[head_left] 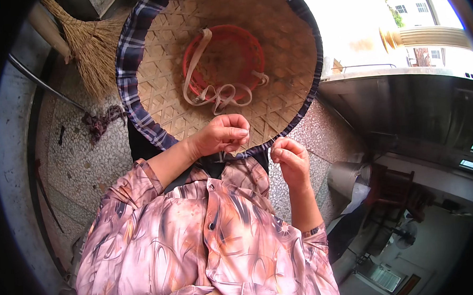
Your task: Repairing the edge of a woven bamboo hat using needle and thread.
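A wide woven bamboo hat point(162, 82) lies in front of me with its hollow inside facing up. Dark plaid cloth point(129, 91) binds its rim, and a red ring-shaped headpiece point(257, 49) sits at its middle. From that ring a pale strap point(192, 70) runs loosely over the weave. My left hand point(222, 133), closed with fingertips pinched, is over the near part of the hat. Just beyond the near right rim, my right hand point(290, 154) is pinched too. A faint thin line shows by its fingertips; what either pinch holds is too small to tell.
A straw broom point(92, 53) stands at the far left, above a dark rag point(102, 123) on the speckled floor point(94, 159). On the right are a metal bucket point(346, 177), a wooden chair point(394, 185) and a fan point(405, 235). A dark panel point(398, 103) borders the far right.
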A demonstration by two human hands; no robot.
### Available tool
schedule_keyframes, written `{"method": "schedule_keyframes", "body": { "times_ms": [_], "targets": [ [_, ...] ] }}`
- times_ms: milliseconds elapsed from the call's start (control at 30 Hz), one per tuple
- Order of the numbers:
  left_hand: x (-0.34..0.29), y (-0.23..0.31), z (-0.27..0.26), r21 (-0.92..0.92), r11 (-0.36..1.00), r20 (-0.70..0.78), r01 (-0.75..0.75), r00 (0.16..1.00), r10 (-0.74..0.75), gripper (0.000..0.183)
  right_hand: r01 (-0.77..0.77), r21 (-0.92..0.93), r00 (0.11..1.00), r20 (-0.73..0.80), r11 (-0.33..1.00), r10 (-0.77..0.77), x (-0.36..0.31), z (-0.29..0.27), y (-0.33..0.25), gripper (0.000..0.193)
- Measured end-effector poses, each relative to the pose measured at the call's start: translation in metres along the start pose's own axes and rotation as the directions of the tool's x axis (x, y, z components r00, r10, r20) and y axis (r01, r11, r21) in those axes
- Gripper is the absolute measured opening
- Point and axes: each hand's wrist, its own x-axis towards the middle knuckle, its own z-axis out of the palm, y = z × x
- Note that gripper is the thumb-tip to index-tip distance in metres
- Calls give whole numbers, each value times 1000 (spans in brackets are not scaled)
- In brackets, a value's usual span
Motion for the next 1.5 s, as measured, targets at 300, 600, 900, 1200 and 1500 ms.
{"method": "schedule_keyframes", "body": {
  "times_ms": [300,600,900,1200,1500],
  "targets": [
    [-4,0,7,97,995,-80,35,996,-27,10,0,156,1000,-1,988,0,-5,-8,6,10],
    [-3,4,11,171,982,-135,79,989,-56,20,39,213,999,-13,976,-38,-3,-12,6,13],
    [-1,1,22,518,847,-112,118,991,-70,25,39,206,999,8,978,-41,-2,-14,1,13],
    [-2,-9,17,302,949,-168,87,985,-37,10,55,353,996,42,934,-74,0,-22,11,17],
    [-5,-7,7,299,954,-156,34,988,14,10,137,261,986,55,956,-156,-7,-22,10,17]
  ]
}}
